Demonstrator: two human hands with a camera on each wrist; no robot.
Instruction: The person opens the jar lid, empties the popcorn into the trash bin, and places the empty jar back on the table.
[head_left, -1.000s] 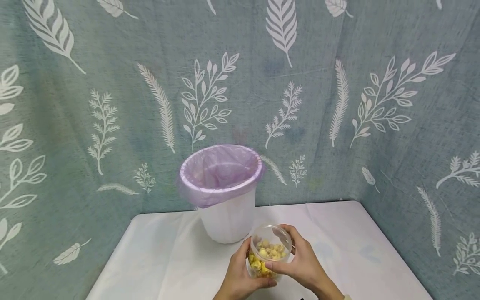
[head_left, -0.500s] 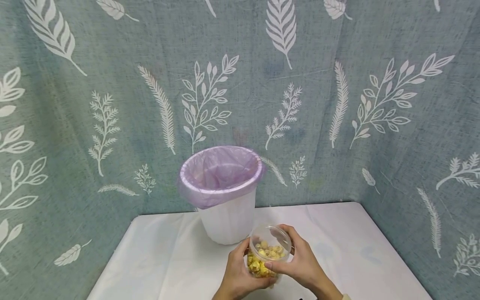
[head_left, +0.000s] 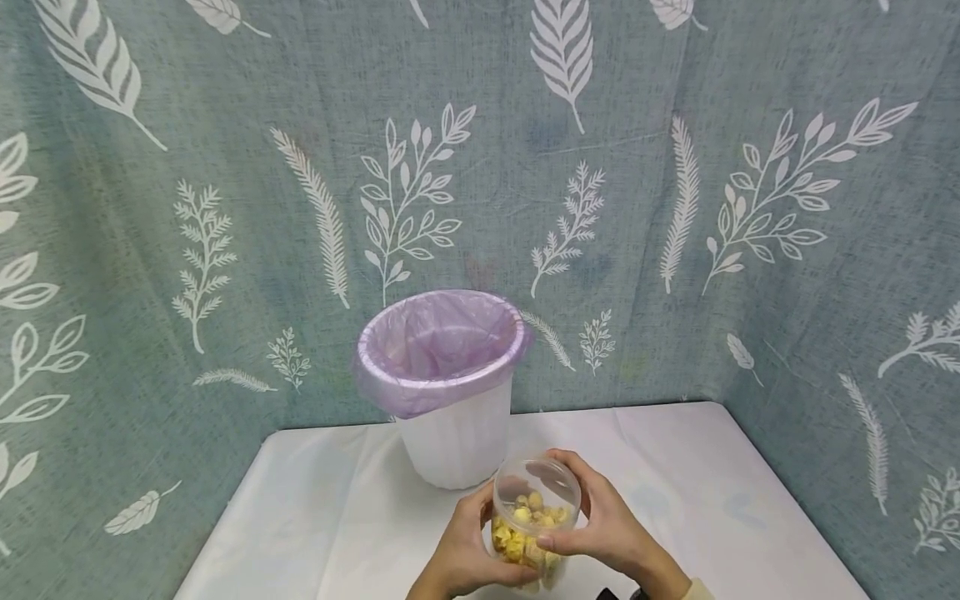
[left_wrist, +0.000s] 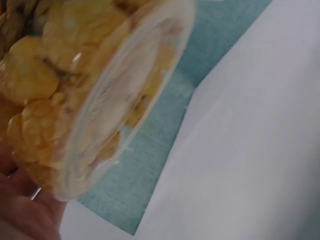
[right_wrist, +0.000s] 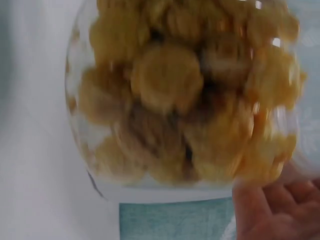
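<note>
A clear round plastic tub of yellow popcorn (head_left: 517, 537) is held in both hands over the white table. My left hand (head_left: 468, 550) grips its left side, thumb across the lower front. On the other side my right hand (head_left: 600, 521) holds the tub near the top, its thumb on the front and its fingers behind. The top end (head_left: 538, 492) is transparent; whether a lid covers it I cannot tell. Popcorn (left_wrist: 37, 125) fills much of the left wrist view. Up close in the right wrist view, the popcorn (right_wrist: 167, 75) shows blurred through the tub wall.
A white bin (head_left: 457, 442) with a purple bag liner (head_left: 442, 392) over its rim stands just behind and left of the tub. The white tabletop (head_left: 675, 467) meets a green-grey leaf-patterned cloth (head_left: 480, 208) at the back and sides.
The tub has shifted slightly left and toward the bottom of the head view, its popcorn settling lower inside. Both hands moved along with it and kept their hold. The bin stayed put.
</note>
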